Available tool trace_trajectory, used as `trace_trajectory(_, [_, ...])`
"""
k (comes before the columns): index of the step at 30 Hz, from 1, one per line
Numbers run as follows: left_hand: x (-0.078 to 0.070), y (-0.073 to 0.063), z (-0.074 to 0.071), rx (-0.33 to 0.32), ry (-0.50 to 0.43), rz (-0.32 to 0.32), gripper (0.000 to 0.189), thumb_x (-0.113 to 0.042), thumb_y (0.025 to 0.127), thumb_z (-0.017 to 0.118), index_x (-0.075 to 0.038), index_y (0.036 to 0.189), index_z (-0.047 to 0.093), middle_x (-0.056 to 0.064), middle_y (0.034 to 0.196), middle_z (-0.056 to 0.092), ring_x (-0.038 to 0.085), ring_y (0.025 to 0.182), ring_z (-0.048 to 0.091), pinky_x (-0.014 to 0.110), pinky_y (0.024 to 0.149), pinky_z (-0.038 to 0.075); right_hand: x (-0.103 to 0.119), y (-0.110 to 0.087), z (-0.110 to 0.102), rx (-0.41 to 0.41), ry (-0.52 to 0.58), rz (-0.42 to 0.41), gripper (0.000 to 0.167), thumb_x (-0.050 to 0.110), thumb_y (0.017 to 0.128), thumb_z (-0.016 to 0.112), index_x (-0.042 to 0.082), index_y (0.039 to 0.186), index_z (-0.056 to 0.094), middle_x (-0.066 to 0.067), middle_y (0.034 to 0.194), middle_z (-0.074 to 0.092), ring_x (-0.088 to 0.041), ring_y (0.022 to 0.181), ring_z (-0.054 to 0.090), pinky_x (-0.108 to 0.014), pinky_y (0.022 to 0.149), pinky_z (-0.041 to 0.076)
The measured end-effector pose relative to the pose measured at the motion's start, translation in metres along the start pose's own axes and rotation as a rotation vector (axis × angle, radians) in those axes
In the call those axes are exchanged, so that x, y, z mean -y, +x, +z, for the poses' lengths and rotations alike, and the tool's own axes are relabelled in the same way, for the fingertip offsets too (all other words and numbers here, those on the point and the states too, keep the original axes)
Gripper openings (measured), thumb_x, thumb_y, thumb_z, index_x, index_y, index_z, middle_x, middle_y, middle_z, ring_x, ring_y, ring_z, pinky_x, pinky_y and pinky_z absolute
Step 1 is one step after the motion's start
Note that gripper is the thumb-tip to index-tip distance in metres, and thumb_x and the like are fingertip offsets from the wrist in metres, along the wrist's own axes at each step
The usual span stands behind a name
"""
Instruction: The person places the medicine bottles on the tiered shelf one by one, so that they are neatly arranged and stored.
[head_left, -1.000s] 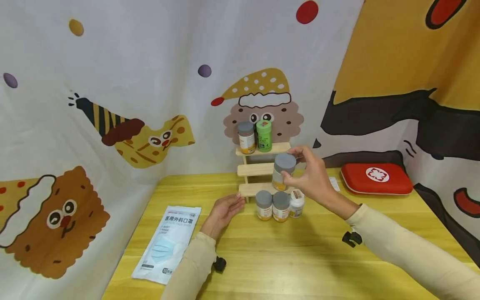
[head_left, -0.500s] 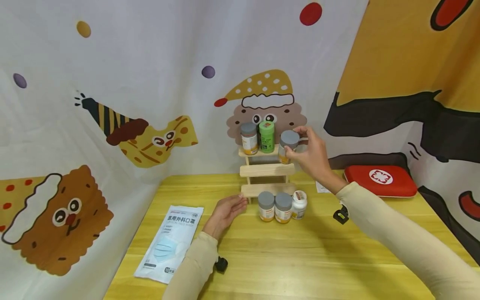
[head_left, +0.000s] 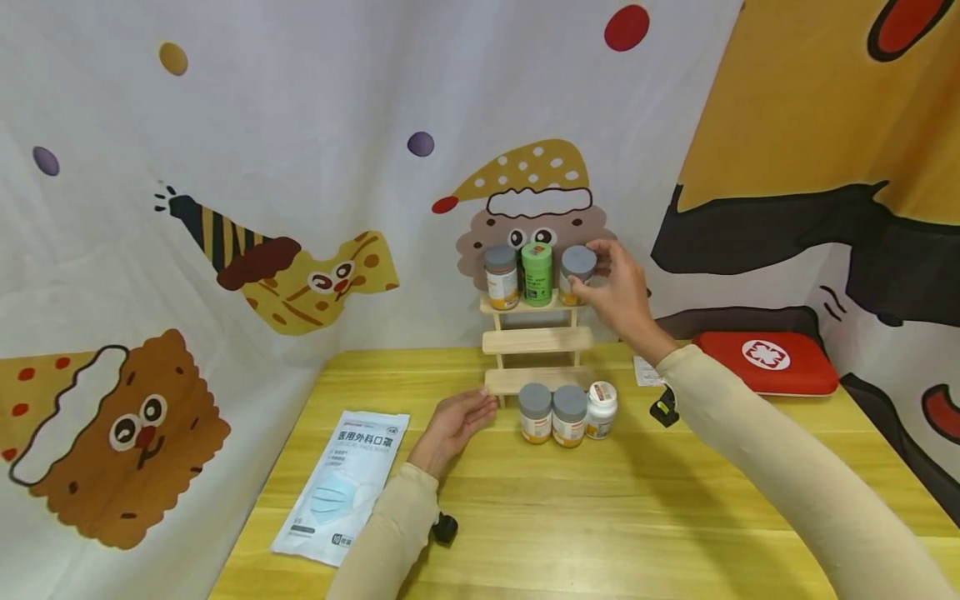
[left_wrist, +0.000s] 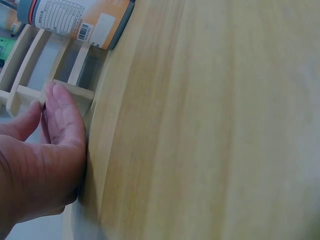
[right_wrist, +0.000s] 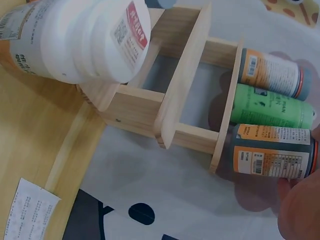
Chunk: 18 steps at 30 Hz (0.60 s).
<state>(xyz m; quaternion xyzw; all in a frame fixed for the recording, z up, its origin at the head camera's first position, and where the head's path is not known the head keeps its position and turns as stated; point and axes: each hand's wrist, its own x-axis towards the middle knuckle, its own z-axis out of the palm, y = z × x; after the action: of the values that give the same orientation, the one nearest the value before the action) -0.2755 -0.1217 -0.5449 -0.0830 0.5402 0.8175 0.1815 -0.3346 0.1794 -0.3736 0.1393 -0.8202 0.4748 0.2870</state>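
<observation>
My right hand [head_left: 621, 293] pinches a grey-lidded supplement bottle [head_left: 577, 275] by its sides, upright at the right end of the top tier of a small wooden stepped rack [head_left: 537, 340]. A green bottle [head_left: 537, 279] and another grey-lidded bottle [head_left: 502, 283] stand on that tier to its left. In the right wrist view, the base of the held bottle [right_wrist: 272, 159] is right at the tier's board. My left hand [head_left: 454, 427] has fairly straight fingers, their tips right at the rack's lower left end; the left wrist view shows them beside its wooden side [left_wrist: 75, 91].
Two grey-lidded bottles [head_left: 536, 417] and a white bottle [head_left: 602, 410] stand on the table [head_left: 570, 517] before the rack. A face mask packet [head_left: 341, 487] lies at left. A red first-aid case [head_left: 765, 362] and a small paper slip [head_left: 647, 372] lie at right. Patterned cloth [head_left: 360, 108] hangs behind.
My right hand has raised the grey-lidded bottle from before the middle tiers and moved it back to the top tier, right of the green bottle. The left hand stays at the rack's lower left end.
</observation>
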Motion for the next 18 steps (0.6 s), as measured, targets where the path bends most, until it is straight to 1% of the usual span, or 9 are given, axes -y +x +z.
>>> trace_trajectory(4, [-0.001,0.0,0.0,-0.001,0.004,-0.003,0.044,-0.011,0.107,0.063,0.013,0.143,0.054,0.011,0.11,0.078,0.017,0.104,0.076,0.036,0.107,0.062,-0.006,0.004,0.002,0.005,-0.008,0.035,0.053,0.005,0.089,0.081,-0.004,0.135,0.055,-0.023,0.127,0.066,-0.036,0.116,0.068,-0.053,0.102,0.062])
trace_trajectory(7, [-0.001,0.0,0.001,-0.004,0.005,-0.002,0.044,-0.011,0.107,0.063,0.013,0.143,0.054,0.013,0.112,0.078,0.018,0.105,0.076,0.036,0.106,0.063,-0.008,0.008,0.003,0.018,-0.012,0.079,0.054,0.008,0.091,0.08,-0.004,0.137,0.054,-0.024,0.129,0.066,-0.037,0.118,0.068,-0.052,0.104,0.061])
trace_trajectory(13, [-0.001,0.0,0.002,-0.015,-0.002,0.003,0.045,-0.012,0.107,0.063,0.013,0.144,0.053,0.01,0.107,0.078,0.017,0.103,0.076,0.035,0.105,0.063,-0.008,0.017,0.006,0.061,-0.05,0.157,0.055,0.017,0.095,0.078,-0.002,0.141,0.053,-0.026,0.13,0.067,-0.038,0.119,0.067,-0.052,0.102,0.06])
trace_trajectory(18, [-0.001,0.0,0.001,-0.017,-0.007,0.001,0.046,-0.012,0.107,0.064,0.013,0.144,0.053,0.008,0.106,0.078,0.017,0.103,0.076,0.037,0.108,0.062,-0.009,0.019,0.008,0.063,-0.064,0.195,0.055,0.021,0.096,0.078,-0.001,0.141,0.054,-0.024,0.131,0.068,-0.037,0.12,0.068,-0.05,0.102,0.061])
